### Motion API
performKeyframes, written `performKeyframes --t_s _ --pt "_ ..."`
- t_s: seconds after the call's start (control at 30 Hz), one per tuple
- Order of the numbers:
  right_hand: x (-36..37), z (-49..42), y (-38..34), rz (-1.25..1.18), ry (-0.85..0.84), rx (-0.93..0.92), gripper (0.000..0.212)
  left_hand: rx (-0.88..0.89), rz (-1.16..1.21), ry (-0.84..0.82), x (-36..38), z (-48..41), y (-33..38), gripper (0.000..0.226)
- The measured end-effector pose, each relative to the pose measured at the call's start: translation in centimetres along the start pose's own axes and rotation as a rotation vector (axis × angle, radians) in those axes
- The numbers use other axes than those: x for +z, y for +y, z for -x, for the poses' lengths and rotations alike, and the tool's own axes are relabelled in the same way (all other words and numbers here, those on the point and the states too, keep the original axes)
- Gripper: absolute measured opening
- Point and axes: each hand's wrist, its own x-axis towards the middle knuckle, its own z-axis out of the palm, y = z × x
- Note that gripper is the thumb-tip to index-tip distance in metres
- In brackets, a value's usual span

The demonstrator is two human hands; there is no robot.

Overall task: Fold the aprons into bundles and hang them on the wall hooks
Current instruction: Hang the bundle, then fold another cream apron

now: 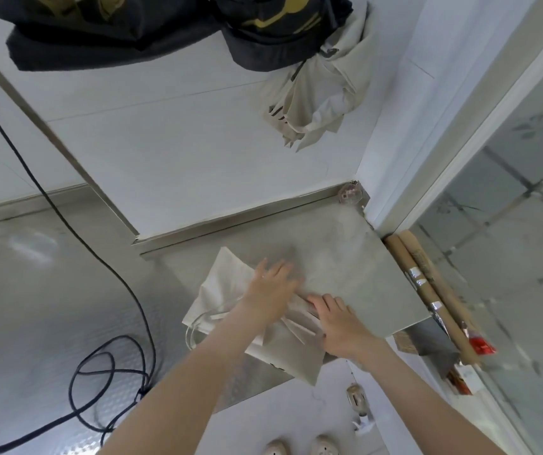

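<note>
A person presses a beige cloth apron flat on a grey matte square worktop in a white-tiled corner. The left hand lies palm-down w/ fingers straight & spread on the apron's far right part, fingertips reaching past the cloth edge onto bare worktop. The right hand sits just beside it, nearer the camera, fingers straight & close together on a pleated fold; neither hand grips the cloth. The apron lies under both hands & extends left & toward the near edge, where one corner overhangs & a thin strap loops off the side. On the wall above hang a bunched beige apron bundle, a black fabric bundle w/ gold print & a second black bundle; hooks hidden. A black cable coils at left.
</note>
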Motion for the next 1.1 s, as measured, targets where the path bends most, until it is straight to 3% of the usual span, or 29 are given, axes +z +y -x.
performKeyframes --t_s 0.2,0.37,0.5,0.63,0.77,0.9,1.0,1.1 --pt "1.3 1.9 3.9 0.003 0.21 0.153 0.062 0.127 0.151 -0.063 2.6 -3.1 1.1 0.055" --pt "0.9 2.6 5.5 -0.015 0.218 0.173 0.035 0.208 0.07 -0.132 2.3 -4.4 2.1 0.048" --pt "0.6 3.4 6.1 -0.023 0.198 0.167 0.035 0.248 0.081 -0.202 2.1 -4.4 2.2 0.04" --pt "0.0 4.1 6.4 -0.166 0.233 0.138 0.035 0.164 0.315 -0.312 0.3 -3.9 1.3 0.031" --pt "0.5 4.5 7.2 -0.231 0.323 0.025 0.026 0.091 0.421 -0.368 -1.1 -3.3 -0.1 0.037" --pt "1.0 5.1 7.1 -0.108 0.365 -0.015 0.05 0.121 0.478 -0.473 -0.7 -3.0 -0.8 0.028" --pt "1.7 5.2 6.8 -0.107 0.346 0.042 0.059 0.102 0.644 -0.455 -0.6 -2.9 -1.5 0.023" --pt "1.3 4.3 6.3 -0.277 0.335 0.167 0.033 0.069 0.907 -0.386 -1.6 -2.5 -2.5 0.013"
